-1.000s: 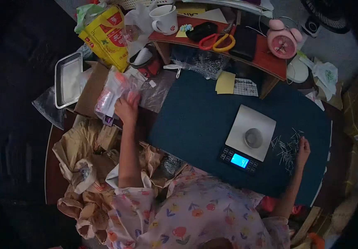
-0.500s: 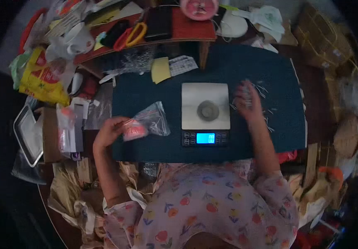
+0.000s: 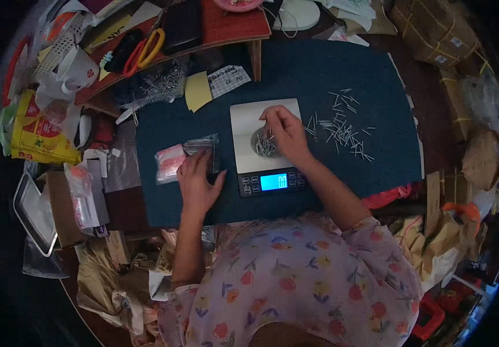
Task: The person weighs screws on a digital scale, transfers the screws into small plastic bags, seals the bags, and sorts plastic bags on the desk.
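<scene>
A digital scale (image 3: 242, 130) with a lit blue display stands on the dark cloth. On its plate sits a small round dish (image 3: 255, 147) holding many thin metal pins or nails (image 3: 267, 144). My right hand (image 3: 289, 137) is over the dish, its fingers curled together at the far rim; whatever they hold is hidden. My left hand (image 3: 199, 182) lies with fingers spread on a clear zip bag (image 3: 209, 144), which rests against a bag with a pink-red print (image 3: 170, 162). More loose pins (image 3: 342, 132) are scattered right of the scale.
A red wooden shelf (image 3: 223, 34) at the back carries yellow-handled scissors (image 3: 152, 49). Below it lie a bag of small metal pieces (image 3: 165, 81), a yellow note (image 3: 197, 91) and a written paper (image 3: 229, 80). A cardboard box (image 3: 61, 199) stands at the left.
My right hand has moved left from the scattered pins to the dish, which now holds pins. My left hand has let go of the bag's edge and spread flat on it. The view has shifted.
</scene>
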`<control>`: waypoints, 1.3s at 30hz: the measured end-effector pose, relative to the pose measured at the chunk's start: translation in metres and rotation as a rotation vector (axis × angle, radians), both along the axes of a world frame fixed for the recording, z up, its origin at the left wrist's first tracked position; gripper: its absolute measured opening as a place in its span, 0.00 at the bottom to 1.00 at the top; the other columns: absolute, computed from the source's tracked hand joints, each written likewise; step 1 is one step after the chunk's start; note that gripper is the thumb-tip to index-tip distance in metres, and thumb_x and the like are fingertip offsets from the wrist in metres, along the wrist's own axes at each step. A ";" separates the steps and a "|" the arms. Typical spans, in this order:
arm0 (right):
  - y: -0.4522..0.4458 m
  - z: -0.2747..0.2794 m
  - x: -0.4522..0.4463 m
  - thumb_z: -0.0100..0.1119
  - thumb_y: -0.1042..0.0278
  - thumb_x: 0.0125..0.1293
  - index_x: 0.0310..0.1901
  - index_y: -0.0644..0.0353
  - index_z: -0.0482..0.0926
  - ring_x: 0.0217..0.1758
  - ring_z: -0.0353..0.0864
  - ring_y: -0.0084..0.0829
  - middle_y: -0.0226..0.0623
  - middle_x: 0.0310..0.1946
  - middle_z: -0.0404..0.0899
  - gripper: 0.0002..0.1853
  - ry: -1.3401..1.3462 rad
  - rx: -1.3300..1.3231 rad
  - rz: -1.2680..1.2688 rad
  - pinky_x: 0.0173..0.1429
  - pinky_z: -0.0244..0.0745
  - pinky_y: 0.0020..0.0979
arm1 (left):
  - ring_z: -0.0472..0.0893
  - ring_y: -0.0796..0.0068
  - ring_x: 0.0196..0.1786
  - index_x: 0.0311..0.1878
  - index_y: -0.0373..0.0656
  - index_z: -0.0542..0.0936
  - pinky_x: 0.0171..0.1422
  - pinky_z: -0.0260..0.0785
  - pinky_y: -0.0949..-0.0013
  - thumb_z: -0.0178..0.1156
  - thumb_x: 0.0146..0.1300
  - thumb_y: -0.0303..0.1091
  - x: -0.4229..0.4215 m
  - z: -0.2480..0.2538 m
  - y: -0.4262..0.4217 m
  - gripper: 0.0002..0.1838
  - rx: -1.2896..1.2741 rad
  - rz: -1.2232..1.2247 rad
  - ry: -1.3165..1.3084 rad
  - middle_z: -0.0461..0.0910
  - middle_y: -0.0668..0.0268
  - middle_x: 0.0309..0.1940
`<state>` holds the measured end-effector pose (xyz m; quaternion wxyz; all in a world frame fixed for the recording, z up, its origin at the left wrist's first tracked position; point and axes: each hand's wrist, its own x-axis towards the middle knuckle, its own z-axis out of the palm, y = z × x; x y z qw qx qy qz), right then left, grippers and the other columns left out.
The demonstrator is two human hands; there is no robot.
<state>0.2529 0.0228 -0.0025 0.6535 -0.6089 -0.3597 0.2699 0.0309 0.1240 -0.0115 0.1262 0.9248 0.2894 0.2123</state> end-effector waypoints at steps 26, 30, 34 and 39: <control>-0.034 0.057 0.037 0.61 0.76 0.55 0.47 0.57 0.79 0.50 0.79 0.38 0.39 0.47 0.78 0.16 -0.770 -0.415 0.483 0.53 0.75 0.37 | 0.80 0.49 0.35 0.38 0.41 0.78 0.38 0.73 0.55 0.58 0.60 0.28 -0.020 -0.016 -0.016 0.04 -0.131 0.121 -0.069 0.80 0.54 0.32; -0.011 0.046 0.017 0.61 0.73 0.54 0.47 0.54 0.80 0.47 0.80 0.39 0.37 0.46 0.78 0.16 -1.039 -0.549 0.506 0.50 0.76 0.38 | 0.80 0.49 0.35 0.37 0.41 0.77 0.37 0.72 0.55 0.59 0.60 0.28 -0.018 -0.011 -0.023 0.03 -0.121 0.116 -0.081 0.79 0.53 0.31; -0.006 0.044 0.015 0.60 0.71 0.55 0.39 0.57 0.82 0.41 0.82 0.40 0.38 0.41 0.80 0.09 -1.051 -0.535 0.486 0.47 0.78 0.38 | 0.79 0.49 0.35 0.36 0.41 0.76 0.37 0.71 0.55 0.59 0.59 0.28 -0.021 -0.012 -0.026 0.03 -0.171 0.120 -0.074 0.79 0.53 0.31; -0.016 0.035 0.026 0.61 0.68 0.57 0.37 0.60 0.83 0.39 0.82 0.39 0.41 0.37 0.81 0.08 -0.868 -0.345 0.404 0.45 0.78 0.36 | 0.79 0.49 0.36 0.35 0.40 0.76 0.38 0.71 0.55 0.59 0.59 0.27 -0.019 -0.013 -0.027 0.03 -0.151 0.126 -0.036 0.79 0.53 0.31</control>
